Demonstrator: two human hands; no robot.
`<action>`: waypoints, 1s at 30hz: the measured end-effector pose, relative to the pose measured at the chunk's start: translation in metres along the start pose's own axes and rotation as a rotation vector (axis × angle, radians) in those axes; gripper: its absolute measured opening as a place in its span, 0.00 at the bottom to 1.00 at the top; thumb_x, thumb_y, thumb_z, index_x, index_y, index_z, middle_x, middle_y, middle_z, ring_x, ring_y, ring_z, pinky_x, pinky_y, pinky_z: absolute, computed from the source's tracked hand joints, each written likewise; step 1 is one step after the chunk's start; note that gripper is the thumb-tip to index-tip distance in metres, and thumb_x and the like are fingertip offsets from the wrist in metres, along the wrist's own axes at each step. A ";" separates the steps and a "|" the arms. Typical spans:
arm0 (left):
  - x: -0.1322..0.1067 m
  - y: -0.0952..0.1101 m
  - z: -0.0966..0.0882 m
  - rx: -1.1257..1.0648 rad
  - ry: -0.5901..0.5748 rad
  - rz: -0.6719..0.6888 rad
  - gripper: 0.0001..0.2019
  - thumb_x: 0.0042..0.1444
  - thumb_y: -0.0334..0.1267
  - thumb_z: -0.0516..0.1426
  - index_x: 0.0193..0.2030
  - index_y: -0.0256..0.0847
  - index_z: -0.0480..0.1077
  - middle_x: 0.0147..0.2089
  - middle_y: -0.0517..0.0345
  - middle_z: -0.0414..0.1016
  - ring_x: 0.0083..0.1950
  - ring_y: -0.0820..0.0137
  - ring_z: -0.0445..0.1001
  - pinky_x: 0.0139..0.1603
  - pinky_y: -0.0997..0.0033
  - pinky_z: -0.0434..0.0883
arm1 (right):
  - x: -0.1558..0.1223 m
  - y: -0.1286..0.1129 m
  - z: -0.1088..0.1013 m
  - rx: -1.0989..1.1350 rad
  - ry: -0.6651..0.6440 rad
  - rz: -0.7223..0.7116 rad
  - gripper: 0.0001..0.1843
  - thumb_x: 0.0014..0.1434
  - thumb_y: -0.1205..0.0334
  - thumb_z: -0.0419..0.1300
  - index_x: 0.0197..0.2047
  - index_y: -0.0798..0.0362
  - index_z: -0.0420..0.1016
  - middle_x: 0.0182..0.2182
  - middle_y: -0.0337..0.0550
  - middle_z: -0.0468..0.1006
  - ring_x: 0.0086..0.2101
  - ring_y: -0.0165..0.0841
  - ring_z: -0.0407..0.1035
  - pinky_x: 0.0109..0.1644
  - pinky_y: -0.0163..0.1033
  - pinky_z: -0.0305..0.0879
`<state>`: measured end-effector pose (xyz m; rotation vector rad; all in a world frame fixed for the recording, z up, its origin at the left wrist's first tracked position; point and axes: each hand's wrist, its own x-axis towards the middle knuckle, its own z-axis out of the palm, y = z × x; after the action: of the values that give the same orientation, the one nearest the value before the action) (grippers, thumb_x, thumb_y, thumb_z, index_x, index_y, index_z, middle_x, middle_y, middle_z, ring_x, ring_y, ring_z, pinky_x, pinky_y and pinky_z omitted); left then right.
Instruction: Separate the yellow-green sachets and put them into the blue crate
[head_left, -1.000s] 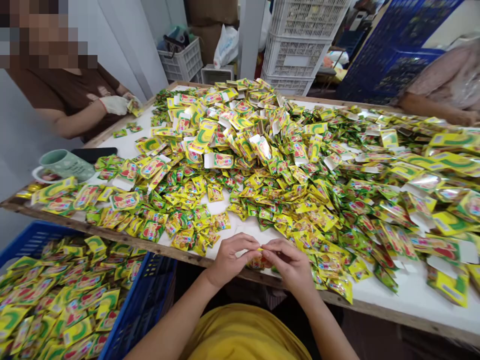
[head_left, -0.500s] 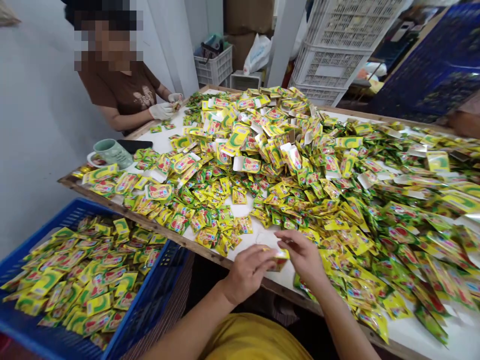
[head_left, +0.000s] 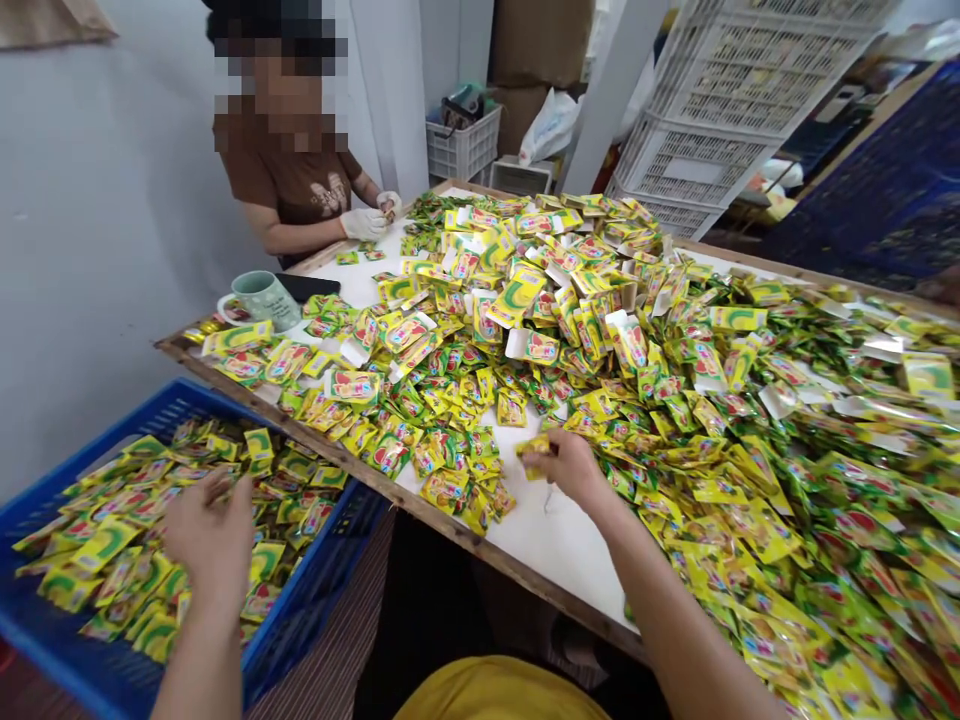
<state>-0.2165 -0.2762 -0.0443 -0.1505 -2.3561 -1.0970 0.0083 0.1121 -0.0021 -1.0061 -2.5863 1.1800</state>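
My left hand [head_left: 210, 525] hovers over the blue plastic basket [head_left: 169, 405], its thumb apart from the curled fingers and nothing visible between them. Beneath it, small yellow boxes [head_left: 112, 540] with green and red print fill the basket. At the table's near side, my right hand [head_left: 574, 468] pinches a small yellow packet [head_left: 532, 455] between thumb and fingers. Loose yellow and green packets [head_left: 454, 480] lie to its left, and more packets [head_left: 720, 540] spread out to its right.
A big heap of yellow boxes [head_left: 517, 295], some with flaps open, covers the table's middle. A mug [head_left: 266, 300] and a dark flat object [head_left: 311, 287] stand at the left. A gloved co-worker [head_left: 292, 195] sits across. White crates [head_left: 690, 130] are stacked behind.
My left hand has left the small yellow box it held with the right and moved left over the basket. My right hand has moved slightly forward and now grips a packet.
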 end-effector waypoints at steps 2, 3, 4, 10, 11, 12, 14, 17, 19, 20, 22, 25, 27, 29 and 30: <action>-0.001 0.046 0.025 -0.114 -0.034 0.209 0.11 0.55 0.40 0.57 0.41 0.37 0.75 0.38 0.50 0.75 0.43 0.60 0.73 0.48 0.55 0.70 | 0.014 -0.013 0.012 0.085 0.006 0.047 0.11 0.54 0.56 0.61 0.32 0.56 0.69 0.26 0.39 0.72 0.25 0.29 0.67 0.28 0.35 0.66; 0.001 0.070 0.040 -0.157 -0.072 0.286 0.10 0.56 0.40 0.56 0.41 0.39 0.75 0.40 0.52 0.76 0.45 0.63 0.73 0.51 0.59 0.70 | 0.020 -0.020 0.020 0.116 0.012 0.067 0.13 0.54 0.54 0.61 0.35 0.55 0.69 0.26 0.38 0.72 0.24 0.29 0.67 0.26 0.33 0.65; 0.006 0.093 0.056 -0.184 -0.117 0.348 0.09 0.56 0.39 0.56 0.40 0.41 0.75 0.42 0.55 0.76 0.46 0.66 0.73 0.53 0.63 0.69 | 0.025 -0.026 0.030 0.133 0.023 0.088 0.15 0.51 0.54 0.64 0.37 0.55 0.68 0.26 0.38 0.72 0.24 0.29 0.67 0.24 0.33 0.64; 0.066 0.173 0.144 -0.028 -0.514 0.545 0.16 0.59 0.30 0.48 0.49 0.40 0.73 0.53 0.51 0.72 0.56 0.65 0.67 0.59 0.64 0.63 | 0.038 -0.040 0.059 0.086 0.145 0.188 0.23 0.28 0.61 0.74 0.22 0.54 0.63 0.18 0.35 0.63 0.24 0.31 0.60 0.25 0.33 0.50; 0.075 0.180 0.155 0.014 -0.549 0.521 0.17 0.60 0.30 0.47 0.49 0.39 0.72 0.51 0.50 0.73 0.54 0.64 0.68 0.57 0.64 0.63 | 0.037 -0.041 0.060 0.095 0.156 0.185 0.23 0.27 0.62 0.74 0.20 0.53 0.62 0.18 0.35 0.62 0.24 0.30 0.59 0.25 0.33 0.48; 0.082 0.186 0.163 0.046 -0.575 0.488 0.15 0.60 0.33 0.47 0.47 0.37 0.73 0.47 0.48 0.75 0.51 0.63 0.70 0.54 0.64 0.65 | 0.036 -0.041 0.060 0.115 0.164 0.178 0.22 0.28 0.62 0.73 0.20 0.53 0.62 0.18 0.35 0.62 0.24 0.29 0.58 0.26 0.33 0.47; 0.088 0.194 0.175 0.095 -0.651 0.444 0.14 0.57 0.43 0.53 0.40 0.35 0.75 0.36 0.49 0.76 0.40 0.61 0.73 0.44 0.65 0.68 | 0.030 -0.040 0.059 0.184 0.180 0.159 0.20 0.30 0.63 0.71 0.21 0.53 0.62 0.19 0.33 0.62 0.24 0.28 0.56 0.26 0.32 0.48; 0.084 0.197 0.176 0.129 -0.793 0.481 0.16 0.42 0.47 0.65 0.34 0.38 0.76 0.30 0.53 0.75 0.34 0.62 0.72 0.37 0.69 0.67 | 0.014 -0.031 0.053 0.329 0.193 0.137 0.21 0.36 0.57 0.70 0.32 0.53 0.67 0.20 0.30 0.60 0.23 0.26 0.55 0.26 0.31 0.51; 0.079 0.197 0.166 0.123 -0.797 0.514 0.12 0.44 0.42 0.64 0.36 0.40 0.77 0.33 0.52 0.75 0.37 0.62 0.72 0.39 0.68 0.67 | -0.003 -0.019 0.044 0.478 0.162 0.114 0.26 0.38 0.52 0.69 0.39 0.53 0.69 0.20 0.30 0.60 0.22 0.26 0.56 0.26 0.32 0.54; 0.076 0.198 0.158 0.117 -0.773 0.515 0.11 0.48 0.40 0.61 0.39 0.40 0.77 0.36 0.51 0.75 0.39 0.61 0.71 0.41 0.67 0.67 | -0.013 -0.013 0.037 0.556 0.127 0.099 0.27 0.39 0.50 0.69 0.40 0.54 0.70 0.21 0.31 0.62 0.23 0.27 0.58 0.26 0.32 0.55; 0.067 0.202 0.138 0.073 -0.649 0.536 0.12 0.54 0.39 0.57 0.43 0.41 0.76 0.41 0.49 0.74 0.45 0.60 0.69 0.48 0.62 0.65 | -0.034 0.001 0.023 0.713 0.050 0.084 0.24 0.40 0.49 0.69 0.37 0.56 0.72 0.23 0.36 0.68 0.24 0.27 0.60 0.26 0.33 0.57; 0.033 0.217 0.105 -0.116 -0.484 0.703 0.11 0.56 0.42 0.57 0.44 0.47 0.77 0.44 0.52 0.68 0.47 0.62 0.66 0.50 0.62 0.65 | -0.061 0.020 -0.001 0.841 0.034 0.094 0.21 0.42 0.50 0.69 0.32 0.57 0.72 0.24 0.39 0.71 0.24 0.28 0.62 0.24 0.32 0.58; -0.011 0.228 0.090 -0.268 -0.611 0.872 0.11 0.58 0.39 0.55 0.44 0.50 0.77 0.44 0.54 0.66 0.40 0.70 0.67 0.42 0.71 0.67 | -0.074 0.032 -0.016 0.867 0.144 0.109 0.21 0.43 0.50 0.69 0.33 0.57 0.71 0.24 0.39 0.71 0.23 0.27 0.62 0.23 0.32 0.58; -0.064 0.237 0.084 -0.369 -0.903 1.031 0.15 0.61 0.34 0.51 0.49 0.51 0.75 0.48 0.55 0.66 0.37 0.75 0.68 0.38 0.76 0.68 | -0.083 0.045 -0.026 0.855 0.311 0.132 0.24 0.42 0.50 0.70 0.36 0.56 0.71 0.25 0.40 0.71 0.23 0.28 0.63 0.22 0.31 0.59; -0.091 0.239 0.085 -0.425 -1.026 1.083 0.17 0.62 0.31 0.49 0.52 0.51 0.73 0.52 0.54 0.66 0.39 0.74 0.70 0.40 0.76 0.69 | -0.087 0.051 -0.029 0.843 0.391 0.145 0.25 0.42 0.49 0.70 0.38 0.56 0.70 0.26 0.40 0.72 0.24 0.28 0.63 0.21 0.31 0.59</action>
<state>-0.0995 -0.0438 0.0265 -2.2536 -2.0484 -0.9636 0.1129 0.1007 -0.0052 -1.0601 -1.4926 1.6715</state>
